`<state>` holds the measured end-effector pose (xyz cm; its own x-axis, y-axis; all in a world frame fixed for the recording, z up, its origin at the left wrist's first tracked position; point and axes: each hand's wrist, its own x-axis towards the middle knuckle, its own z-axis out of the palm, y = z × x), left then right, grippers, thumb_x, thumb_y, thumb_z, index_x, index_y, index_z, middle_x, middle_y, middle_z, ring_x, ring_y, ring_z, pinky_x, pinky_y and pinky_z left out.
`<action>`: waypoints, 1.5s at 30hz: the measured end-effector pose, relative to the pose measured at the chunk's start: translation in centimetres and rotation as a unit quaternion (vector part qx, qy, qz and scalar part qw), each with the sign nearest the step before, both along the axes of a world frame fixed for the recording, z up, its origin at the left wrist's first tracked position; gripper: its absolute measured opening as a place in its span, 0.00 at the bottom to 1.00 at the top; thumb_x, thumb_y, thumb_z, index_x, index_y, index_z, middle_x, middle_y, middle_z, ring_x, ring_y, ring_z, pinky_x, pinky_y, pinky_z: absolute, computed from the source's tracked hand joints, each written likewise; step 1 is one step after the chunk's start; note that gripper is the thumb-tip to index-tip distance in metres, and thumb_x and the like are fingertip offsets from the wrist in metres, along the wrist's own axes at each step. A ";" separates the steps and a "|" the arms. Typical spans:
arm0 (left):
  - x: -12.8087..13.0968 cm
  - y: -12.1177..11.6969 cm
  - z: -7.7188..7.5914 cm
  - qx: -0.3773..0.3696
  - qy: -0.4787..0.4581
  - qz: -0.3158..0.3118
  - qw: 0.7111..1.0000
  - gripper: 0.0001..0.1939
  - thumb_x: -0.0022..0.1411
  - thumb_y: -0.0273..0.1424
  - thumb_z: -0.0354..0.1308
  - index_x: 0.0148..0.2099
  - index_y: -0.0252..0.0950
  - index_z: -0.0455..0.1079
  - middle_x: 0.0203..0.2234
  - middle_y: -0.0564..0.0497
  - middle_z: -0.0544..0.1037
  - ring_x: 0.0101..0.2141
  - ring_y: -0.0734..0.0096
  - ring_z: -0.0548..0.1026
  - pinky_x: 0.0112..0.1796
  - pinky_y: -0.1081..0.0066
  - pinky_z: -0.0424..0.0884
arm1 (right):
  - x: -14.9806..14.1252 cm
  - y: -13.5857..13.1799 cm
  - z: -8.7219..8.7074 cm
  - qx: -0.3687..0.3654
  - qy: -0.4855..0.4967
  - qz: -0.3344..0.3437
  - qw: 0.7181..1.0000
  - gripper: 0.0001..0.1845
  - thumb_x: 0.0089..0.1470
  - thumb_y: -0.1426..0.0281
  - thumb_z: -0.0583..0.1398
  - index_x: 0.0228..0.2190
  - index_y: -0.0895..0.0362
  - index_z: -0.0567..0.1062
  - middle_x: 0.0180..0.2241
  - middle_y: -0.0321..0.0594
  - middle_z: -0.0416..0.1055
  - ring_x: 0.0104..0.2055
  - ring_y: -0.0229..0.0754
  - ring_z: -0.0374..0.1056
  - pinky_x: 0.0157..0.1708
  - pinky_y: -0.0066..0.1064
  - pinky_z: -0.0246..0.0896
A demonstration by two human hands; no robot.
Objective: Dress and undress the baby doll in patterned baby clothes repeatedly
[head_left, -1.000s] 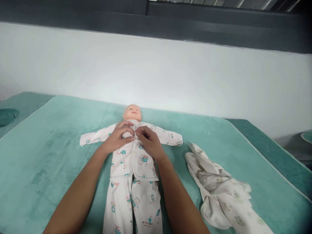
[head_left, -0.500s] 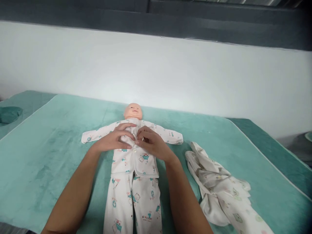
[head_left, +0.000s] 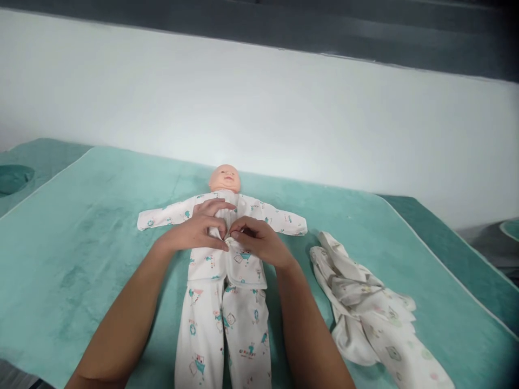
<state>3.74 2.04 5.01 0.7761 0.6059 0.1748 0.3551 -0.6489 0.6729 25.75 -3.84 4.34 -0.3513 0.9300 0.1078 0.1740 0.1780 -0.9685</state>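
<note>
Face up mid-scene on the green cloth (head_left: 101,227), the doll (head_left: 225,179) wears a printed jacket (head_left: 207,267); our right hand (head_left: 259,237) pinches its front edge between thumb and fingers, while whether our curved left hand (head_left: 200,228) grips cloth, we cannot tell. We should keep both edges level and gently taut.

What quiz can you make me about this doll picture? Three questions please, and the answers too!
1. Which do the left hand and right hand both touch?
A) the wall
B) the jacket
C) the trousers

2. True or false: the doll lies face down on the green cover.

3. Fill the gap: in the picture, a crumpled patterned cloth lies to the ____ of the doll.

Key:
1. B
2. False; it lies face up.
3. right
</note>
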 end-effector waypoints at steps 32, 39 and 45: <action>-0.4 2.2 -3.5 0.169 -0.069 0.250 0.951 0.22 0.69 0.26 0.44 0.59 0.42 0.72 0.59 0.48 0.74 0.60 0.62 0.70 0.61 0.57 0.62 | 0.9 3.8 -3.9 0.234 -0.151 -0.185 0.942 0.21 0.70 0.62 0.50 0.58 0.52 0.72 0.61 0.42 0.70 0.64 0.45 0.63 0.65 0.42 0.54; -2.5 3.9 -4.1 0.162 0.086 0.295 0.938 0.25 0.68 0.26 0.45 0.63 0.46 0.70 0.56 0.49 0.77 0.54 0.56 0.75 0.55 0.57 0.65 | 4.0 7.2 -5.5 0.193 -0.312 -0.243 0.898 0.23 0.69 0.64 0.46 0.51 0.57 0.76 0.51 0.50 0.77 0.54 0.52 0.69 0.59 0.48 0.55; -3.0 3.6 -4.0 0.192 0.123 0.383 0.895 0.26 0.64 0.22 0.46 0.56 0.46 0.75 0.49 0.48 0.81 0.47 0.56 0.78 0.47 0.60 0.68 | 6.6 7.4 -5.0 0.049 -0.303 -0.336 0.890 0.18 0.65 0.63 0.51 0.40 0.54 0.79 0.43 0.48 0.79 0.46 0.54 0.71 0.48 0.46 0.62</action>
